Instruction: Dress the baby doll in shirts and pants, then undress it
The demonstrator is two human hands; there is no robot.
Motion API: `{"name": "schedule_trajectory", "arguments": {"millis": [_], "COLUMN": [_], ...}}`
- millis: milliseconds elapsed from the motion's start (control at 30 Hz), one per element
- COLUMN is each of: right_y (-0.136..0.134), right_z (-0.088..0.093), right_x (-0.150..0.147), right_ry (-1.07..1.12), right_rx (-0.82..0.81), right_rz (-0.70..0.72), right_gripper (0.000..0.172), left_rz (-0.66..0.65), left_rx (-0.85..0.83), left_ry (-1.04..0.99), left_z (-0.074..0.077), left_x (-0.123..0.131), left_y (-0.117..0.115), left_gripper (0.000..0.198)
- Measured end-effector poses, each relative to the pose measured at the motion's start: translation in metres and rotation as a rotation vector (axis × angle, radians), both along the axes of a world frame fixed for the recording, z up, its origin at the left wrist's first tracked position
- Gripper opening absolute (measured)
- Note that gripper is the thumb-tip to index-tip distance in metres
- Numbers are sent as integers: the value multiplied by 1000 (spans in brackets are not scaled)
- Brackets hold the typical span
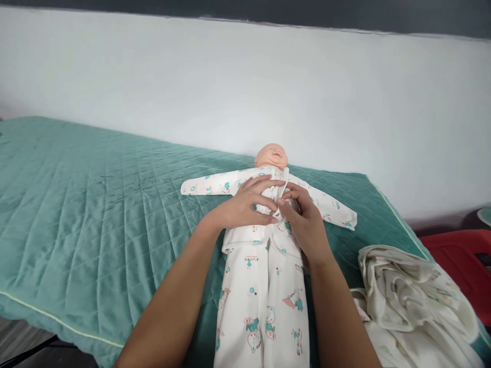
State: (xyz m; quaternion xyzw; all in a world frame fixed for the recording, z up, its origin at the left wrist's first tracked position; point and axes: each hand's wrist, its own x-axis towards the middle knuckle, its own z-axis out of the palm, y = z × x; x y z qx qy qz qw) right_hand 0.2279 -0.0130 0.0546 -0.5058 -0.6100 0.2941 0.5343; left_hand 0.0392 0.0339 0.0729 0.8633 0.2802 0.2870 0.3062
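Doll [271,155] lies on quilt [95,194]; left hand [247,204], right hand [305,220] pinch its sleepsuit [264,301].

Two bare forearms show in the lower middle of the frame, uncovered along all the length that is in view, from the bottom edge up to the wrists. Each is broad at the bottom edge and narrows evenly toward a slim wrist. The left hand [245,205] and the right hand [308,226], near the centre, are bare too, with long, slender fingers. The nails are too small to make out.
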Motion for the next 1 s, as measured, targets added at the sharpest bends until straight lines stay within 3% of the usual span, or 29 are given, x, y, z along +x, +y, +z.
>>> {"name": "schedule_trajectory", "arguments": {"millis": [233, 333, 433, 567, 667, 767, 900, 1000], "right_y": [0, 1, 3, 6, 6, 5, 5, 6], "right_z": [0, 1, 3, 5, 1, -3, -6, -5], "right_x": [-3, 0, 6, 8, 5, 4, 5, 6], "right_ry": [98, 383, 604, 503, 303, 149, 164, 209], "right_rx": [-40, -100, -147, -173, -141, -117, -108, -120], "right_rz": [-32, -54, -215, -400, -346, -262, -206, -214], "right_gripper": [10, 11, 13, 16, 25, 38, 35, 31], "left_rz": [-36, -12, 31, 159, 208, 240, 350, 376], "left_rx": [-52, -127, -215, -226, -210, -181, -89, -39], "left_ry": [7, -102, -228, -280, -301, -306, -312, -298], "left_z": [3, 4, 3, -2, -6, -10, -14, -15], "left_x": [-4, -3, 0, 6, 9, 14, 20, 23], "left_y": [-1, -1, -2, -1, 0, 1, 0, 0], "left_gripper": [8, 16, 23, 18, 34, 34, 16, 13]}}
